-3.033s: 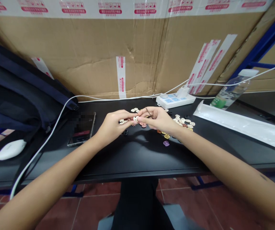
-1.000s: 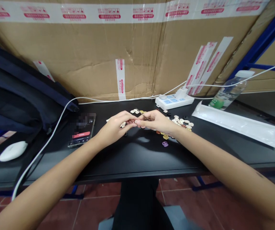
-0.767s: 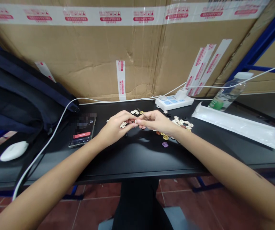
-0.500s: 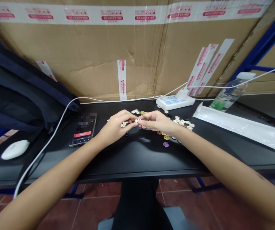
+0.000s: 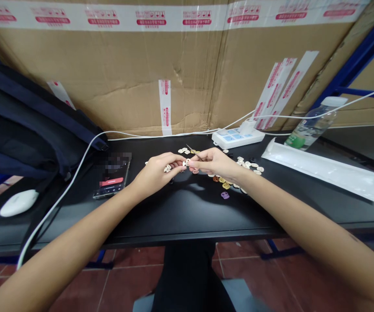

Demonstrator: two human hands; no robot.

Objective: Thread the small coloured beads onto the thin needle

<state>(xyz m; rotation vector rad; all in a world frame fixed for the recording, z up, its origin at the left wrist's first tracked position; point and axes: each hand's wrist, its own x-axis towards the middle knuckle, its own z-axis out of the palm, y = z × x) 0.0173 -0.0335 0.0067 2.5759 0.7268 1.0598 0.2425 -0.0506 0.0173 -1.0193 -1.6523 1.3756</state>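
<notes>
My left hand (image 5: 157, 172) pinches a small cream skull-shaped piece with dark holes (image 5: 186, 162) between thumb and fingertips. Touching the same piece are the thumb and forefinger of my right hand (image 5: 215, 164). A thin, dark, pointed metal tool (image 5: 191, 149) sticks out up and left from my right hand; its rear end is hidden in the palm. Around the hands lie similar flat pieces: cream ones (image 5: 183, 151) behind, a cream heap (image 5: 248, 164) right of my right wrist, yellow ones (image 5: 226, 185) and a purple one (image 5: 225, 195) nearer me.
A phone (image 5: 113, 177) and a white mouse-like object (image 5: 18, 203) lie on the left, beside a dark backpack (image 5: 27, 117). At the back is a white power strip (image 5: 237, 138) with cables. A plastic bottle (image 5: 315, 123) and a white flat packet (image 5: 323, 171) occupy the right side.
The cream piece between my fingertips has turned or shifted slightly. My right fingers and the pointed tool have moved up a little, and the camera view has shifted slightly.
</notes>
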